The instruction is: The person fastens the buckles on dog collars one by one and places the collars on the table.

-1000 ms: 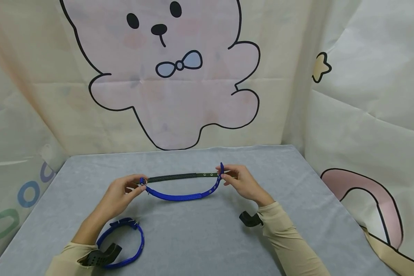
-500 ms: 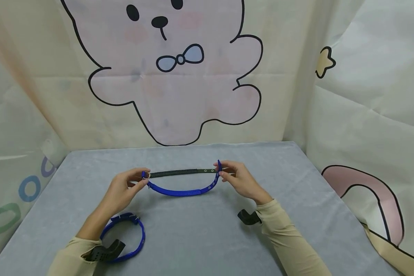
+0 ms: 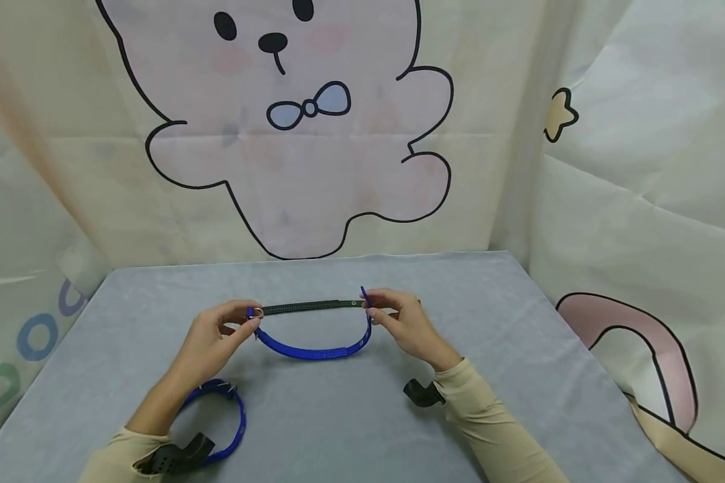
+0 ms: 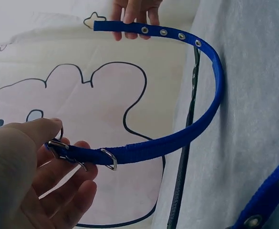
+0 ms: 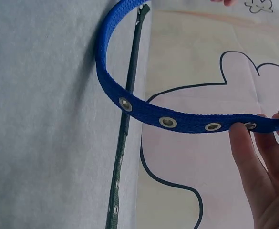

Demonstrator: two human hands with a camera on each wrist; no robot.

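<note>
A blue pet collar point(image 3: 311, 353) hangs in a curve between the two hands. The left hand point(image 3: 208, 342) pinches its buckle end between thumb and fingers; the metal buckle point(image 4: 58, 149) and a D-ring point(image 4: 109, 160) show in the left wrist view. Holding the opposite end is the right hand point(image 3: 407, 327), its fingers and thumb on the strap near the tip. Metal eyelets point(image 5: 168, 122) run along that end. Behind the curve, a dark green collar point(image 3: 302, 307) lies stretched across the table, its right end partly hidden by the right hand.
Another blue collar point(image 3: 242, 419), fastened into a loop, lies on the grey cloth-covered table point(image 3: 326, 429) beside the left forearm, which partly covers it. A printed curtain point(image 3: 338, 168) with a bear drawing rises behind the table, and more curtains flank both sides.
The right hand has moved left, closer to the left hand, so the held blue collar bows more deeply. The left hand keeps its hold and barely shifts.
</note>
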